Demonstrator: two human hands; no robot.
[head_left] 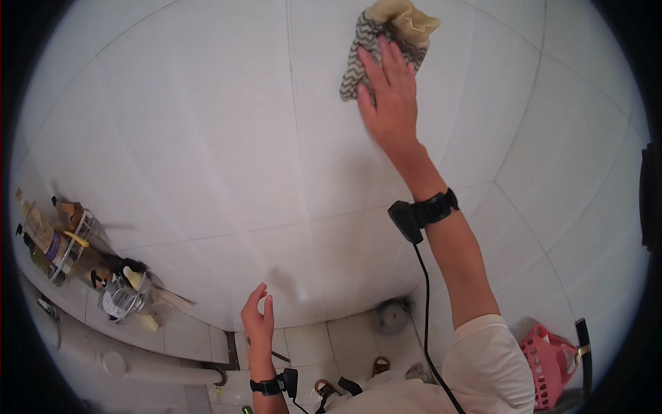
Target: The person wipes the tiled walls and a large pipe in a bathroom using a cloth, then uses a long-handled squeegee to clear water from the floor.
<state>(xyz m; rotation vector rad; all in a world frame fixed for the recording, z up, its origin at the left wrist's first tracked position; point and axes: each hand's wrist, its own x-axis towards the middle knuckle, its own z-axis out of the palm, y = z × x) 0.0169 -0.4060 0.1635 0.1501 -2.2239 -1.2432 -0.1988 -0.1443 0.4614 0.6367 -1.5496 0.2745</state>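
- My right hand (393,100) spreads flat, pressing the crumpled, zigzag-patterned cloth (368,33) against smooth white wall tiles (207,131).
- My left hand (258,321) hangs free, loosely curved, well apart from the cloth.

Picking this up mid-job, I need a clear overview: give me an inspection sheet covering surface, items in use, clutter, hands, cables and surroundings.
Surface: white tiled wall, with shadows; fine dirt cannot be told.
Items in use: zigzag-patterned cloth with a plain tan part, against the wall.
Clutter: wire racks with bottles at left; pink basket at lower right.
Hands: right hand spread on the cloth; left hand raised, holding nothing.
Cables: black cable from the right wrist device; another from the left.
Surroundings: tiled floor below; pale pipe at lower left.
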